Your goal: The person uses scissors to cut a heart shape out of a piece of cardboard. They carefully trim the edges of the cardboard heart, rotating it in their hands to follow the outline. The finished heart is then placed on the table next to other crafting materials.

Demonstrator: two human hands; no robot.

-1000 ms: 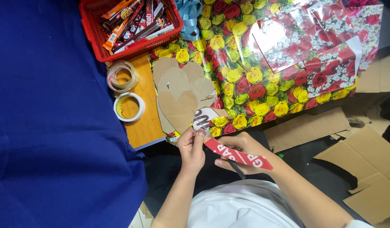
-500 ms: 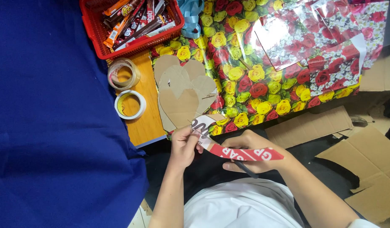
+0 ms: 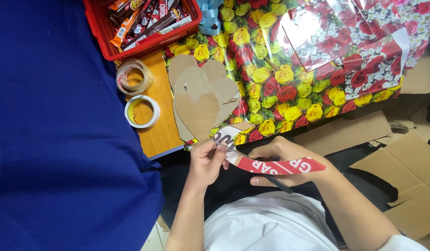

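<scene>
Red printed cardboard strip [image 3: 275,166] pinched in left hand [image 3: 206,162], right hand [image 3: 282,158] gripping scissors

I see the basket [image 3: 145,44] at the far edge of the table [image 3: 161,135], wrapped bars [image 3: 145,16] lying in it; two tape rolls [image 3: 134,76] lie on the table just nearer than the basket, one behind the other; the cardboard hearts [image 3: 201,102] are stacked to their right, overlapping the patterned sheet [image 3: 280,74], which extends rightward; the left hand [image 3: 206,162] and right hand [image 3: 282,158] sit below the hearts, side by side, the cardboard strip [image 3: 270,165] spanning between them; loose cardboard pieces [image 3: 405,172] lie on the floor to the right; the cloth [image 3: 56,139] covers the left.
</scene>
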